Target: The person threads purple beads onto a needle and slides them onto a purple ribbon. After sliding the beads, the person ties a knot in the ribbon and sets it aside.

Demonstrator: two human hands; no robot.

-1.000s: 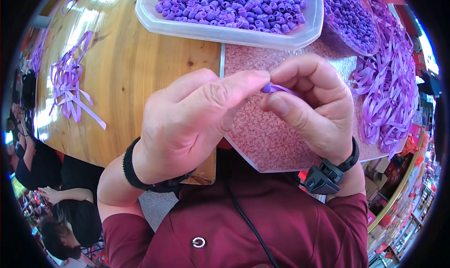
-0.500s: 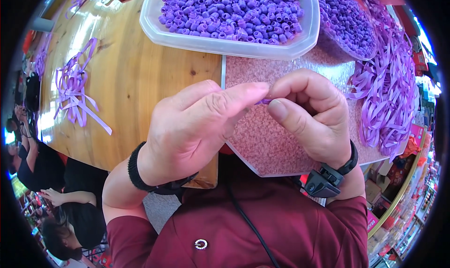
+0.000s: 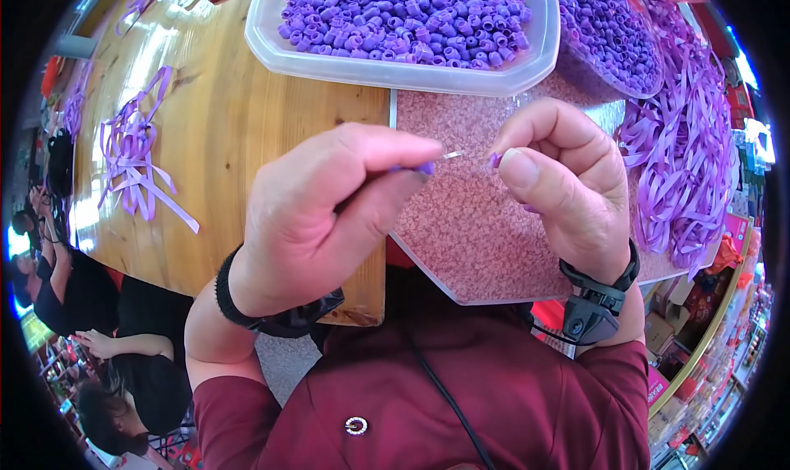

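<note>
Both hands are raised over the table's middle, fingertips a short gap apart. My left hand [image 3: 309, 211] is closed in a pinch on a small purple plastic cap [image 3: 426, 168]. A thin shiny sliver [image 3: 453, 155] sticks out past its index fingertip; its kind is unclear. Between thumb and index finger, my right hand [image 3: 572, 186] grips a small purple piece [image 3: 494, 160], mostly covered by the fingers; a ribbon end or a cap, I cannot tell which. Another bit of purple [image 3: 531, 209] shows below that thumb.
Ahead stands a clear plastic tub [image 3: 370, 74] full of purple caps [image 3: 403, 18]. A second clear container [image 3: 634, 90] of them is to its right. Purple ribbons [image 3: 683, 166] heap at the right; a smaller bunch [image 3: 136, 153] lies left on the wooden table [image 3: 222, 166]. People sit far left.
My hands have drawn apart, the right one moving right. The purple cap and shiny sliver at my left fingertips now show, as does the purple piece in my right pinch.
</note>
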